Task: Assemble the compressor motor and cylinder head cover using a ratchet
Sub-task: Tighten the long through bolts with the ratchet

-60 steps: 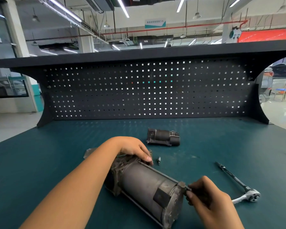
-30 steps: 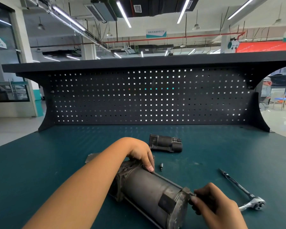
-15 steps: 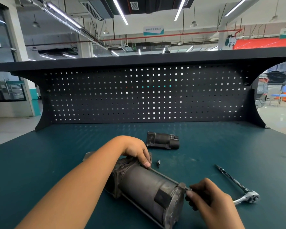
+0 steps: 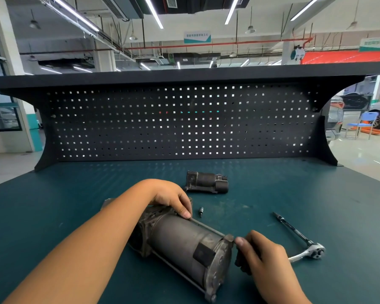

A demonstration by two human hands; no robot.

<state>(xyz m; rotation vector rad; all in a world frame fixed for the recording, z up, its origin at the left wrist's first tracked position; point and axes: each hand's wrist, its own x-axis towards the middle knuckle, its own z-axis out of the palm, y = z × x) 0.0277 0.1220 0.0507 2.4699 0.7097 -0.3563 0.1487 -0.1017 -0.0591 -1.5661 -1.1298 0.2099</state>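
We see the compressor motor [image 4: 180, 244] lying on its side on the green workbench [image 4: 53, 205], near the front, running from far left to near right. The left hand [image 4: 171, 198] curls over its far end, fingers wrapped down on the housing. The right hand [image 4: 261, 257] sits at the near end cap, fingers curled tight, thumb and fingertips pinching the end of the long bolt [image 4: 208, 227] that runs along the casing. The ratchet [image 4: 315, 252] lies to the right, untouched. The cylinder head cover [image 4: 206, 182] rests farther back, with a small bolt [image 4: 201, 211] between it and the motor.
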